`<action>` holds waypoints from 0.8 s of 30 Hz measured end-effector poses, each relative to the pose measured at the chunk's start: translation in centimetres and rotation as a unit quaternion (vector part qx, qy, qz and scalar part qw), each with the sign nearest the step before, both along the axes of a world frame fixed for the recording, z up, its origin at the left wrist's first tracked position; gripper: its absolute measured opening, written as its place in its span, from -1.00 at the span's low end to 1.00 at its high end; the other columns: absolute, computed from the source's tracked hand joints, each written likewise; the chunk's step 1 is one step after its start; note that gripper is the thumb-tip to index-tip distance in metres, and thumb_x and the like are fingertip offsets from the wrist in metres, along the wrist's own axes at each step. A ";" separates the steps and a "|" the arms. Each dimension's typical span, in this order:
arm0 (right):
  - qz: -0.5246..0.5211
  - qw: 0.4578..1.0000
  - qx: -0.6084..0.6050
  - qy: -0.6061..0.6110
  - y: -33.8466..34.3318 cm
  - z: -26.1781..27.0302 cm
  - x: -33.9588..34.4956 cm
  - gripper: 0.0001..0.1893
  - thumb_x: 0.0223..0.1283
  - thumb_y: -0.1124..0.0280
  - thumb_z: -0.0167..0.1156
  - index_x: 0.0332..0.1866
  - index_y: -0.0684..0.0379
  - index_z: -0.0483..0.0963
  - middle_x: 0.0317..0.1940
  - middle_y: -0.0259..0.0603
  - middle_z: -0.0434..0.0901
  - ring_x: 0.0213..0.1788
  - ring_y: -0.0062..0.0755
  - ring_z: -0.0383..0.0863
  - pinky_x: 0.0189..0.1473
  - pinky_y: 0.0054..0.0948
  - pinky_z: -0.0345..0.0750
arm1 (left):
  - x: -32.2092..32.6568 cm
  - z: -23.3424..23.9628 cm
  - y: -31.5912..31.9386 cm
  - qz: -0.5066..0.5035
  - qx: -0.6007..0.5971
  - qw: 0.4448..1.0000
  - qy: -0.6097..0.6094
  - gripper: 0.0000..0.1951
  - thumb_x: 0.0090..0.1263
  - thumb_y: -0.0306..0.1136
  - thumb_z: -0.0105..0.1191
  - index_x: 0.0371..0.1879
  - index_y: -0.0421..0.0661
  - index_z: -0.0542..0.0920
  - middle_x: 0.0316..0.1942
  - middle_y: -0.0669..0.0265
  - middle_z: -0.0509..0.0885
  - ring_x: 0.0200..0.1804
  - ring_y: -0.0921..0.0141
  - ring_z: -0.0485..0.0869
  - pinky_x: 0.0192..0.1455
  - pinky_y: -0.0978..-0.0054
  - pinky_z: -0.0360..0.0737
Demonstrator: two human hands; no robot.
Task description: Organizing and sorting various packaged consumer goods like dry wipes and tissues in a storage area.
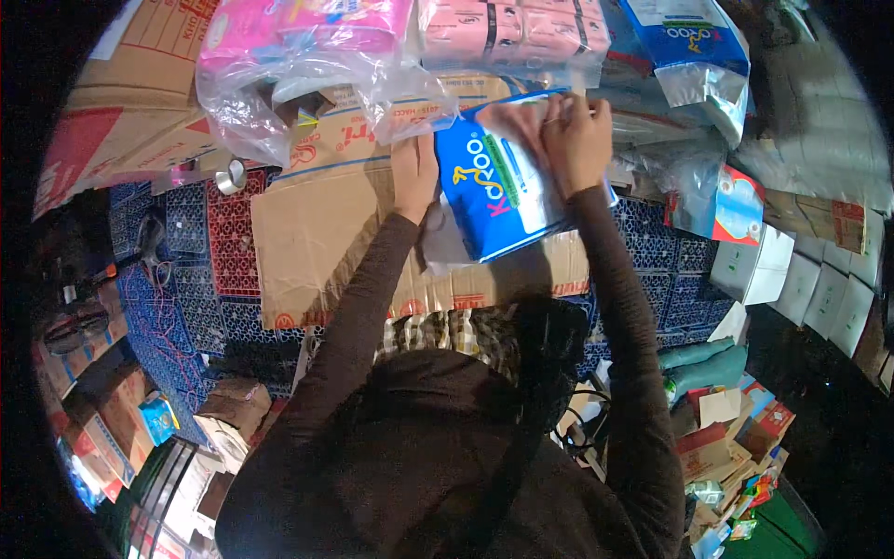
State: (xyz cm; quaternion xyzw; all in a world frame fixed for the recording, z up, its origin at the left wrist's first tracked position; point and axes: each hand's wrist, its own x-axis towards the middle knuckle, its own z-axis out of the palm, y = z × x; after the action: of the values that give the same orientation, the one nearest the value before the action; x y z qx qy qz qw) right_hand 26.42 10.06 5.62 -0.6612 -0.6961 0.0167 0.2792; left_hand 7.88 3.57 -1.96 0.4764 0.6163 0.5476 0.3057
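Observation:
A blue and white Karoo plastic-wrapped package [499, 182] lies slanted between my hands above a flattened cardboard sheet [321, 237]. My left hand [415, 175] holds it along its left edge, with the fingertips partly hidden by loose clear plastic. At the upper right of the package, my right hand [578, 143] has its fingers bent onto the wrapping. Clear film [447, 241] shows under the package's lower left side. Just beyond my hands are a pink plastic-wrapped pack [307, 35] and a clear bag of pink packets [513, 31].
Another blue Karoo package [688, 38] lies at the upper right. A tape roll [231, 177] is left of the cardboard, over blue and red plastic grating [237, 237]. White boxes [751, 265] stand at right, cardboard cartons [719, 433] at lower right.

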 end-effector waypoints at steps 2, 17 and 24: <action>0.108 0.994 -0.007 0.011 -2.6 0.3 -1.6 -0.42 -0.04 -0.01 0.23 -0.01 0.24 0.41 -0.24 0.06 0.40 -0.23 0.03 0.45 -0.24 -0.18 0.44 | -0.3 0.1 -0.1 0.016 0.001 1.000 -0.016 -0.63 0.44 -0.25 -0.29 -0.08 -0.26 0.53 -0.03 -0.02 0.53 0.06 0.04 0.43 0.21 0.22 0.24; 0.008 0.995 0.087 -0.051 1.1 -1.9 -0.1 -0.68 0.02 0.26 0.19 -0.14 0.21 0.47 -0.28 0.01 0.45 -0.21 -0.02 0.42 -0.17 -0.17 0.39 | 0.1 -1.0 0.6 0.022 0.061 0.998 0.023 -0.66 0.43 -0.27 -0.24 -0.13 -0.27 0.54 -0.16 0.08 0.57 -0.08 0.17 0.50 0.09 0.31 0.32; 0.331 0.942 0.036 0.033 -7.8 0.1 -7.5 -0.51 -0.24 0.41 0.30 -0.04 0.19 0.45 -0.27 -0.08 0.45 -0.22 -0.09 0.43 -0.17 -0.24 0.42 | -0.3 -2.9 0.4 -0.087 0.057 0.917 -0.386 -0.75 0.36 -0.33 -0.12 -0.22 -0.27 0.55 -0.23 0.07 0.56 -0.12 0.18 0.52 -0.05 0.27 0.42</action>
State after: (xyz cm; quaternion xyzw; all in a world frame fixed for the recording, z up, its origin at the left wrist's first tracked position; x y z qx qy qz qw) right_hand 18.96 2.25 5.70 -0.3823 -0.8661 0.1052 0.3045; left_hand 7.59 3.99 -4.89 0.2964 0.3743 0.6939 0.5390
